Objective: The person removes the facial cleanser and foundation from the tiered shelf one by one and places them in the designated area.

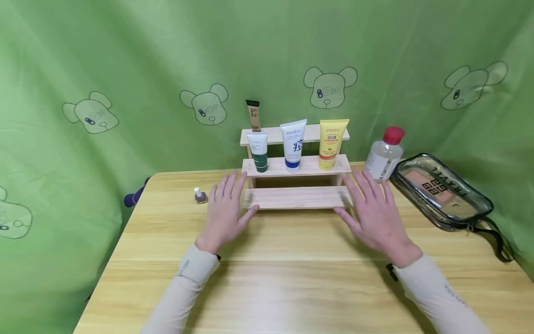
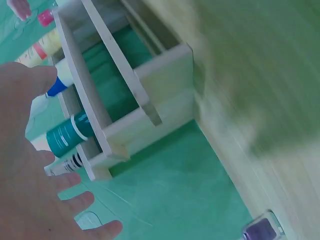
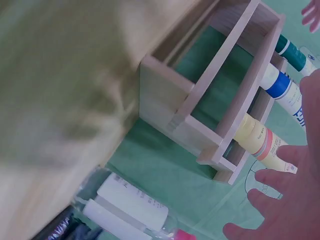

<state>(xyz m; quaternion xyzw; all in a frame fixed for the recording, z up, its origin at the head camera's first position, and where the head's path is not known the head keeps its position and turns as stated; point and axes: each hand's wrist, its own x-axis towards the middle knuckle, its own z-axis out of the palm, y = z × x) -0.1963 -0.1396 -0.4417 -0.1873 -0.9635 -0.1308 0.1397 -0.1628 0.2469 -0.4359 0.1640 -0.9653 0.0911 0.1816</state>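
Observation:
A three-step wooden rack (image 1: 297, 198) stands at the back of the table. My left hand (image 1: 224, 208) is spread at its left end, fingers straight and holding nothing. At the right end my right hand (image 1: 377, 215) is spread the same way, thumb toward the lowest step. On the middle step stand a white and green tube (image 1: 258, 150), a white and blue tube (image 1: 293, 144) and a yellow tube (image 1: 332, 143). A small beige tube with a black end (image 1: 253, 115) stands on the top step. Both wrist views show the rack's side panels beyond the open palms.
A small purple nail polish bottle (image 1: 200, 195) stands left of my left hand. Behind my right hand is a clear bottle with a red cap (image 1: 384, 154). A transparent travel pouch (image 1: 442, 190) lies at the right. A green curtain (image 1: 267, 55) hangs behind the table (image 1: 292, 292).

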